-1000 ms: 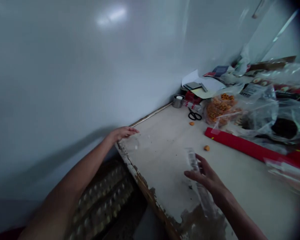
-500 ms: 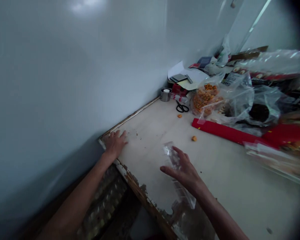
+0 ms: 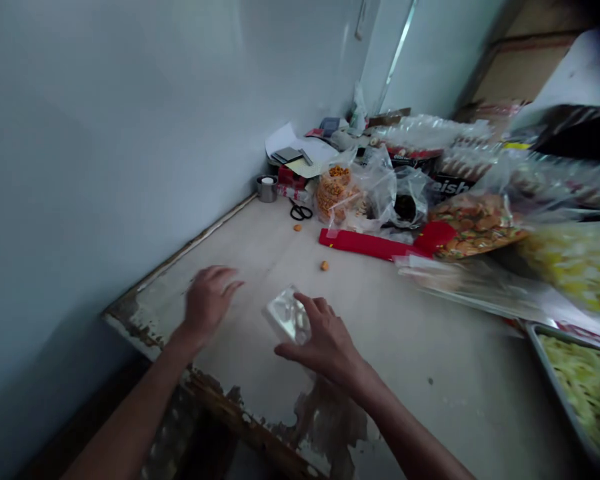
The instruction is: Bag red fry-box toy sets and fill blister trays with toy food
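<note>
My right hand (image 3: 327, 343) is curved around a small clear plastic tray (image 3: 285, 317) over the table (image 3: 250, 287), with the thumb on the near side and the fingers at its far edge. Part of the tray is hidden behind the hand. To the left, my left hand (image 3: 207, 303) is over the tabletop near its worn corner. It is blurred by motion, with thumb and fingers apart and nothing seen in it.
Two small orange-brown pieces (image 3: 325, 265) lie beyond my hands. Black-handled scissors (image 3: 301, 211), a metal cup (image 3: 267, 189) and a red strip (image 3: 365, 244) are farther back. Food bags (image 3: 337, 197) crowd the right. A metal tray (image 3: 550, 373) holds pale slices. The wall (image 3: 130, 133) borders the left.
My left hand has come off the table corner and moved right, towards the plastic tray. The tray has shifted with my right hand and now looks shorter. The view has swung right.
</note>
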The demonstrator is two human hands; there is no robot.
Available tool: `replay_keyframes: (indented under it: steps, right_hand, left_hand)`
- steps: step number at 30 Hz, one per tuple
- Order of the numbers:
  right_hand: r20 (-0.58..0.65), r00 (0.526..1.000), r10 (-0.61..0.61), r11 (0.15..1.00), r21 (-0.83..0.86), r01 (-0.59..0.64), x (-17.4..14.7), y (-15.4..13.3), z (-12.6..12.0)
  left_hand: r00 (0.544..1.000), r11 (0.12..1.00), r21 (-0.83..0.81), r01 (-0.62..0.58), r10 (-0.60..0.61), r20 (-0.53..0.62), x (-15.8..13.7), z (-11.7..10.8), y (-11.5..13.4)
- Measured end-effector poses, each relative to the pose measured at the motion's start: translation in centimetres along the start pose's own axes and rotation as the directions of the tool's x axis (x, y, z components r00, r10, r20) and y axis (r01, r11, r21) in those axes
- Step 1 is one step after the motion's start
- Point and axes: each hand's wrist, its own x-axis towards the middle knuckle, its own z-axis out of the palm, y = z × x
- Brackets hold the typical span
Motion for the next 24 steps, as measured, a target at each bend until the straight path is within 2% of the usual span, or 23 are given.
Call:
replay_keyframes:
  steps: [2,3,5,6,7,9,11,13,17,21,24]
  right_hand:
    - [-0.019,1.000,0.014,0.997,-0.079,-0.016,-1.2,1.2,-1.3]
    - [-0.029,0.999,0.039,0.996,-0.074,-0.041,-1.8,2.0,-1.9]
    - [-0.058,0.993,0.103,0.994,-0.016,-0.104,-3.2,3.5,-3.0]
    - [-0.076,0.988,0.133,0.991,0.015,-0.132,-3.8,4.3,-3.4]
    - [-0.093,0.983,0.160,0.987,0.040,-0.157,-4.4,5.0,-3.6]
    - [-0.119,0.973,0.197,0.978,0.089,-0.187,-5.4,6.3,-3.9]
    - [-0.127,0.970,0.209,0.972,0.133,-0.192,-6.2,7.2,-3.8]
    - [-0.133,0.970,0.206,0.970,0.157,-0.184,-6.7,7.9,-3.6]
    - [-0.153,0.968,0.197,0.974,0.143,-0.175,-7.4,9.4,-3.4]
    - [-0.173,0.974,0.146,0.987,0.093,-0.131,-7.6,11.2,-2.9]
    - [-0.263,0.957,0.126,0.992,0.005,-0.129,-7.4,12.2,-1.8]
  left_hand:
    - [0.978,0.955,-0.236,-0.180,0.200,0.064,2.9,3.6,4.9]
    - [0.942,0.907,-0.311,-0.283,0.324,0.087,4.5,5.6,7.2]
    - [0.823,0.784,-0.433,-0.445,0.549,0.148,7.4,9.8,10.9]
    - [0.787,0.748,-0.483,-0.455,0.592,0.175,8.6,11.7,12.2]
    - [0.793,0.746,-0.522,-0.412,0.577,0.198,9.5,13.4,13.1]
    - [0.855,0.783,-0.560,-0.272,0.464,0.233,10.5,16.3,14.1]
    - [0.913,0.814,-0.563,-0.146,0.330,0.240,10.9,18.2,14.4]
    - [0.942,0.827,-0.557,-0.079,0.246,0.231,11.2,19.3,14.2]
    - [0.978,0.849,-0.521,0.089,0.023,0.205,13.4,19.7,12.3]
    - [0.975,0.892,-0.394,0.223,-0.196,0.108,19.2,18.2,7.3]
    - [0.965,0.929,-0.264,0.260,-0.259,0.041,23.9,17.3,3.6]
